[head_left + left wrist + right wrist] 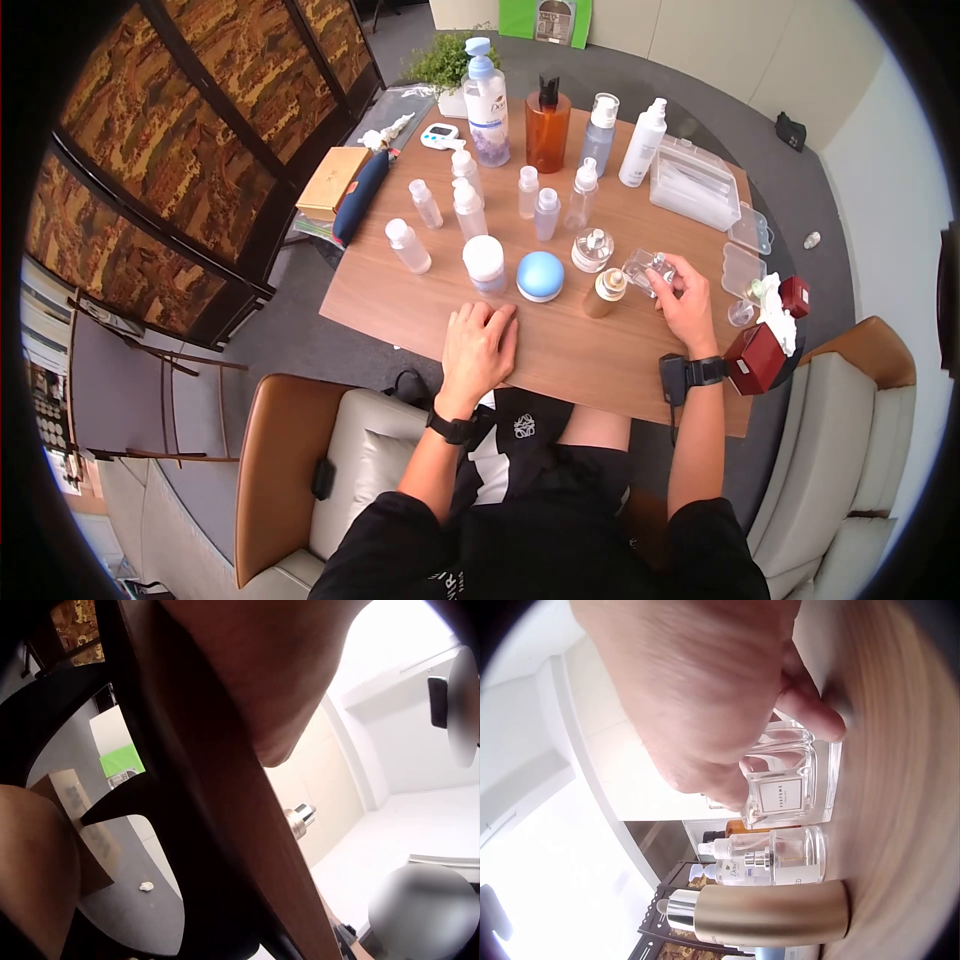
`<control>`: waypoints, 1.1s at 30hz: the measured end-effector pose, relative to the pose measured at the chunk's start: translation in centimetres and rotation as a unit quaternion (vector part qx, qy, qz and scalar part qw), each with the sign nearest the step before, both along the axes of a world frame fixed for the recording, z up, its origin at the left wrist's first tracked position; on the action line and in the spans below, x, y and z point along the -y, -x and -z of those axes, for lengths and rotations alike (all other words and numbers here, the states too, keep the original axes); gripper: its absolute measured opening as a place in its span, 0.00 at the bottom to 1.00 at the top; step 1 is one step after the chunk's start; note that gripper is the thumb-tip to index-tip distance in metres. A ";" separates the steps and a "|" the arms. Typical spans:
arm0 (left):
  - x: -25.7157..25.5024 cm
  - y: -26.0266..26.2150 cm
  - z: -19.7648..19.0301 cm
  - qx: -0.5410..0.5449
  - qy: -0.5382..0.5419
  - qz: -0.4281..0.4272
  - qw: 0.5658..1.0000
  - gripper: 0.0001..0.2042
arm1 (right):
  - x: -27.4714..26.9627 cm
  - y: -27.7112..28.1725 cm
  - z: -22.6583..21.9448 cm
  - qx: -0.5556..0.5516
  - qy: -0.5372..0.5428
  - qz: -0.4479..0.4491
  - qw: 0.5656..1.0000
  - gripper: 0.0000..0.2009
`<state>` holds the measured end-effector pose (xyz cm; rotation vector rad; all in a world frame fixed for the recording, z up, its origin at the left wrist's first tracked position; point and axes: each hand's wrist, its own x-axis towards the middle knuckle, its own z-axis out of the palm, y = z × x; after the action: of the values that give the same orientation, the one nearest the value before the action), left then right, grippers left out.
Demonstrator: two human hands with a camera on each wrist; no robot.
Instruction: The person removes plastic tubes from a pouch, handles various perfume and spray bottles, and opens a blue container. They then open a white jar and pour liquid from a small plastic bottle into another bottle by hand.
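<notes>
My right hand [688, 308] grips a clear, square glass perfume bottle [643, 268] at the right of the table. In the right wrist view, thumb and fingers are on either side of this bottle [781, 796], whose white label reads PERFUME and whose base is close to the tabletop. Beside it stand a gold dropper bottle [604, 294] and a round glass spray bottle [592, 249]. My left hand [478, 345] rests on the table's front edge, holding nothing, with loosely bent fingers. Ahead of it are a white-lidded jar [485, 260] and a blue-domed jar [540, 275].
Several small clear bottles stand mid-table, with a Dove pump bottle [487, 115], an amber bottle [547, 135] and a white spray bottle [643, 145] behind. A clear plastic case [695, 190] lies at the right, a dark red box [754, 360] near the right edge.
</notes>
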<state>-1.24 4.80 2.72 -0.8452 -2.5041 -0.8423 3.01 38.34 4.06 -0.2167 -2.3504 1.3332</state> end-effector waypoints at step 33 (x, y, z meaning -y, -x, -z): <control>0.3 0.5 2.0 0.125 -0.342 -0.113 0.924 0.12 | -0.9 -0.2 0.1 -0.004 0.085 -0.017 0.996 0.15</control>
<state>-1.73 4.53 0.72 -0.2156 -2.1731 -1.6722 3.20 39.23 3.97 -0.2222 -2.2433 1.5485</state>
